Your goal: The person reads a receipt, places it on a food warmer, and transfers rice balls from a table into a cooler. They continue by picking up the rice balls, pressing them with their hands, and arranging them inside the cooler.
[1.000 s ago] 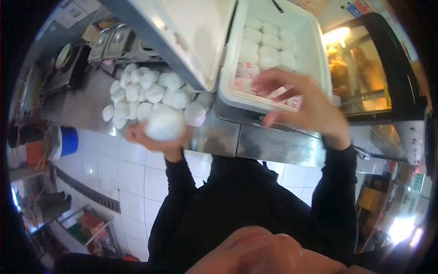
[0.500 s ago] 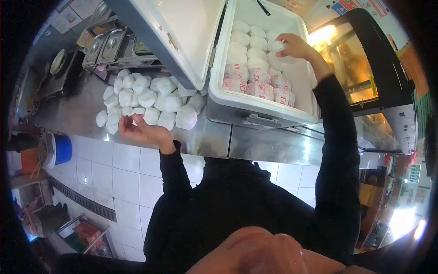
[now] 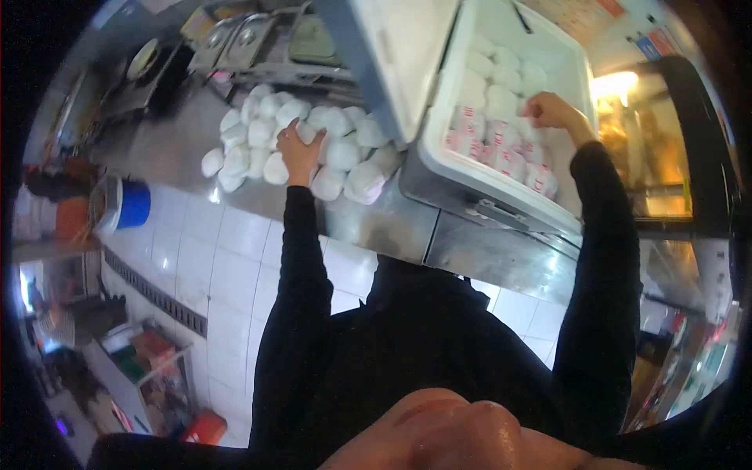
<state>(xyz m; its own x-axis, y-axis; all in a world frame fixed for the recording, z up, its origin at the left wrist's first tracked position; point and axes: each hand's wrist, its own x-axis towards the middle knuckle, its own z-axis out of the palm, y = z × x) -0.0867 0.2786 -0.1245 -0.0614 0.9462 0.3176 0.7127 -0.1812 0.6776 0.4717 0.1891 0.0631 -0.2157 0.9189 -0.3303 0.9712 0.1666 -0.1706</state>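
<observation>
A pile of white wrapped round bundles (image 3: 259,133) lies on the steel counter. My left hand (image 3: 300,157) reaches over the middle of it, thumb and fingers spread apart around a bundle; firm contact cannot be made out. To the right, my right hand (image 3: 558,114) hangs inside the open cooler box (image 3: 482,192), above the packed rows. Its fingers are curled together, and no bundle shows in them. Inside the box, plain white bundles (image 3: 501,100) fill the back rows, while bundles with red printing (image 3: 505,160) sit nearer the front.
The cooler's raised lid (image 3: 399,55) leans between pile and box. A lit glass cabinet (image 3: 646,149) stands at the right. Metal trays (image 3: 249,39) line the counter's back. Below the steel counter (image 3: 184,153), a blue bucket (image 3: 135,205) stands on the tiled floor.
My left hand has moved from the pile's front edge onto its middle, fingers spreading. The white bundle in my right hand no longer shows there. The whole view has shifted.
</observation>
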